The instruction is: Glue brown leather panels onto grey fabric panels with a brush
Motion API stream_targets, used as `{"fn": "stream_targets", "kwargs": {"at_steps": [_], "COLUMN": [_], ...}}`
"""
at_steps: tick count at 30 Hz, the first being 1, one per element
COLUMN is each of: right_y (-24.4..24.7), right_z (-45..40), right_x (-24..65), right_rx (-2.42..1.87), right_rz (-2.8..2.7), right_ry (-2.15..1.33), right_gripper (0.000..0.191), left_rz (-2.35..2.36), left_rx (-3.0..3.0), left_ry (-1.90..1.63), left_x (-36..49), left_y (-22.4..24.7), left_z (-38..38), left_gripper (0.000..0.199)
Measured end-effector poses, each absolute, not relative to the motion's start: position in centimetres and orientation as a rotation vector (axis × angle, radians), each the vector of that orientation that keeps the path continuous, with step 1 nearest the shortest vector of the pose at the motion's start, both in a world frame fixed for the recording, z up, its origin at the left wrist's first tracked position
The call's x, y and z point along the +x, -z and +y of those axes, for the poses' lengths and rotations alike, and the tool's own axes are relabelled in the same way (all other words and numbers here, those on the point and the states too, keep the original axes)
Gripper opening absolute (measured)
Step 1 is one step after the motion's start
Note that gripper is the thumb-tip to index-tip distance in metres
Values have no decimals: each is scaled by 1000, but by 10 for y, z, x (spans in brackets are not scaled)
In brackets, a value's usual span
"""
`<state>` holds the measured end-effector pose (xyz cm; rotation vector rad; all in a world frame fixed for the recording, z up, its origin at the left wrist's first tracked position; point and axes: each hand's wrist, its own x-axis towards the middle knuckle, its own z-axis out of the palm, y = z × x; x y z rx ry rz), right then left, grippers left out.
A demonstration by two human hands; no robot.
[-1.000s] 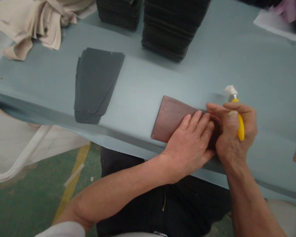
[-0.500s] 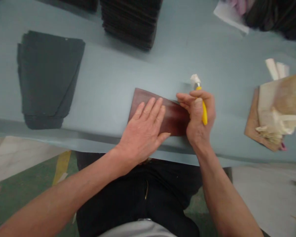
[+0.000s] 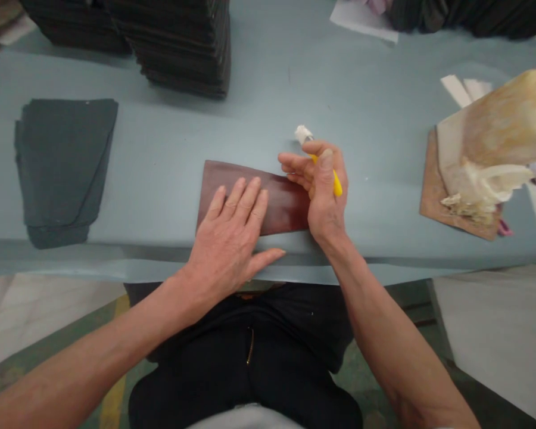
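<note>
The reddish-brown panel (image 3: 281, 205) lay flat on the blue-grey tabletop (image 3: 366, 119), nearer the person than the tall black stack (image 3: 187, 47) and partly to its right. It looked smooth and thin, with a soft sheen — paler and duller at its left end, deeper red toward the right. Its left edge ran nearly straight, and its far edge sloped so that the shape narrowed rightward; the right hand hid part of the right end.

The left hand (image 3: 232, 232) was spread flat, fingers resting on the panel and thumb stretched out to the side, clear of it. The right hand (image 3: 324, 187) held a yellow-handled tool (image 3: 337, 183) with a whitish blob at its tip, pointing away from the person. Its other fingers reached to the panel's far edge — whether they pressed on it could not be told.

Left of the black stack and nearer the person lay overlapping dark grey pieces (image 3: 65, 167). Well to the stack's right stood a stained, yellowish container (image 3: 495, 122).
</note>
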<state>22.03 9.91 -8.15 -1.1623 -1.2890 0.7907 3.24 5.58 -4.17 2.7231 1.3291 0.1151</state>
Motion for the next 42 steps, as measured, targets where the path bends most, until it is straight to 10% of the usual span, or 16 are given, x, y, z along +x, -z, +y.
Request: {"fn": "stream_targets", "kwargs": {"at_steps": [42], "right_y": [76], "right_z": [93], "right_x": [216], "right_rx": [-1119], "right_rz": [-1329], "right_ry": [-738], "right_gripper": [45], "left_rz": [1763], "left_rx": [2581], "left_ry": [-32], "left_x": [-87], "left_y": [38], "left_z": [34], "left_gripper": [94]}}
